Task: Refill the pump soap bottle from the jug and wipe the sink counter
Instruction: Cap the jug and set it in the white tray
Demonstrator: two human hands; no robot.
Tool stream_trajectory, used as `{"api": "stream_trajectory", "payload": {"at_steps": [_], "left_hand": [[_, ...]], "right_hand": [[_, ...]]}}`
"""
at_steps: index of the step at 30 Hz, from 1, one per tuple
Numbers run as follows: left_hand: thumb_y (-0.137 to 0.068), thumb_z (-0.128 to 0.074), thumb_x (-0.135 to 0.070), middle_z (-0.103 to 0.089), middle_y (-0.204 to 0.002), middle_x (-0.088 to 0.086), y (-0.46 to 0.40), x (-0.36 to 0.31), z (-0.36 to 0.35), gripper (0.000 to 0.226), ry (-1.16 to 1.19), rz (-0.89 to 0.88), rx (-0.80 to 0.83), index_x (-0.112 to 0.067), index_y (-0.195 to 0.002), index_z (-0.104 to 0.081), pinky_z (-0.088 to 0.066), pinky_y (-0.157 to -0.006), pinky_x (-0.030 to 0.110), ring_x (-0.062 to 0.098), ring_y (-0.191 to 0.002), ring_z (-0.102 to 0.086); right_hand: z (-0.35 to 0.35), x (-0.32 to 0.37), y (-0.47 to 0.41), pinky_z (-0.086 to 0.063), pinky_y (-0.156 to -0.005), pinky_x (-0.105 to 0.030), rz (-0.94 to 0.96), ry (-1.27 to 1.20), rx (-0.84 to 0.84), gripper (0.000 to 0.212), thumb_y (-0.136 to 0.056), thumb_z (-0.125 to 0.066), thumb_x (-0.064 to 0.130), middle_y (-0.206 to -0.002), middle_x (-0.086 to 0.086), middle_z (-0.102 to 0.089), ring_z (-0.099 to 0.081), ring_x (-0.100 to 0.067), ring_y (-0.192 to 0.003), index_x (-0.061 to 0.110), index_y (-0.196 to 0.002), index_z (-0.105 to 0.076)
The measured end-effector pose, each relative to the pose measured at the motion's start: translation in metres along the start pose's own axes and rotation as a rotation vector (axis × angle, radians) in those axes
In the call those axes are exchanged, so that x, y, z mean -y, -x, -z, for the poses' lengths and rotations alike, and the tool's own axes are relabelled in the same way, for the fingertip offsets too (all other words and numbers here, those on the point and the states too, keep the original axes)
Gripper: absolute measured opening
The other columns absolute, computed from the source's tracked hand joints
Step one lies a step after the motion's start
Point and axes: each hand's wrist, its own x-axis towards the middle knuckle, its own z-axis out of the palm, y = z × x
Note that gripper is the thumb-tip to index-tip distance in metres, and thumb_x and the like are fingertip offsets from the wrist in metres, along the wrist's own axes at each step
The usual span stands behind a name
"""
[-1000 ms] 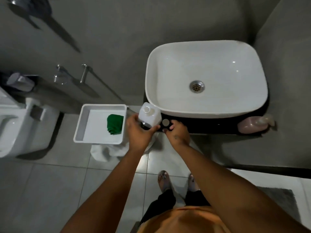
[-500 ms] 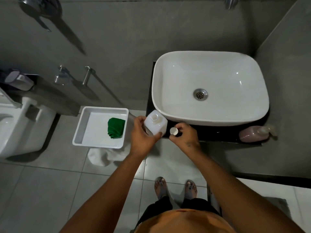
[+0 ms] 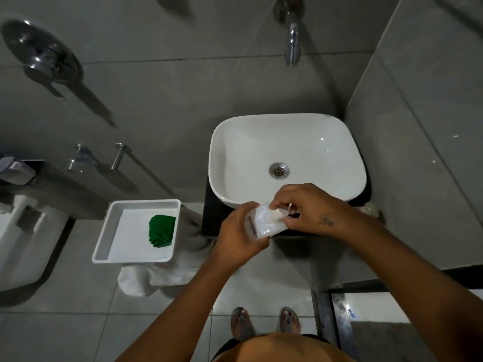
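A small white translucent jug [image 3: 264,222] is held in front of the white sink basin [image 3: 287,142], just above the black counter [image 3: 210,220]. My left hand [image 3: 239,236] grips the jug's body from the left. My right hand [image 3: 303,207] is closed over the jug's neck, with the white cap [image 3: 277,215] pinched between its fingers. The pink pump soap bottle [image 3: 369,209] lies at the counter's right end, mostly hidden behind my right wrist. A folded green cloth [image 3: 161,231] sits in a white tray [image 3: 142,203] to the left.
A wall tap [image 3: 292,45] hangs above the basin. The tray rests on a white towel-covered stand [image 3: 156,275]. A toilet [image 3: 23,231] and a metal rail [image 3: 117,158] stand at the left. Grey walls close in behind and to the right.
My right hand has carried the cap from beside the jug onto its neck. The jug has tilted and shifted right in my left hand. The view has pulled back and up.
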Motion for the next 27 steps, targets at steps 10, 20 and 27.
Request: {"api": "stream_trajectory", "payload": {"at_steps": [10, 20, 27], "left_hand": [[-0.056, -0.083, -0.044, -0.066, -0.104, -0.021, -0.008, -0.024, -0.038, 0.067, -0.050, 0.029, -0.040, -0.045, -0.116, -0.052, -0.047, -0.079, 0.006, 0.000, -0.097, -0.064], [-0.058, -0.085, -0.042, -0.067, -0.102, -0.018, -0.008, -0.026, -0.047, 0.063, -0.048, 0.030, -0.099, -0.051, -0.110, -0.051, -0.052, -0.080, 0.014, 0.002, -0.096, -0.065], [-0.058, -0.081, -0.054, -0.065, -0.105, -0.021, -0.014, -0.023, -0.047, 0.069, -0.149, 0.040, -0.107, -0.042, -0.120, -0.053, -0.042, -0.076, 0.000, 0.003, -0.096, -0.064]], "right_hand": [[0.015, -0.018, 0.011, -0.051, -0.088, -0.040, -0.119, 0.199, 0.025, 0.034, -0.086, -0.065, 0.039, -0.107, 0.004, -0.065, -0.060, -0.017, -0.099, 0.027, -0.118, -0.065], [0.013, -0.034, 0.013, -0.054, -0.087, -0.038, -0.175, 0.110, 0.035, 0.046, -0.082, -0.066, 0.039, -0.110, 0.001, -0.070, -0.064, -0.017, -0.098, 0.033, -0.127, -0.059], [0.012, -0.039, 0.003, -0.044, -0.066, -0.034, -0.142, 0.371, 0.035, 0.039, -0.089, -0.047, 0.062, -0.083, 0.005, -0.059, -0.057, -0.017, -0.077, 0.025, -0.078, -0.054]]}}
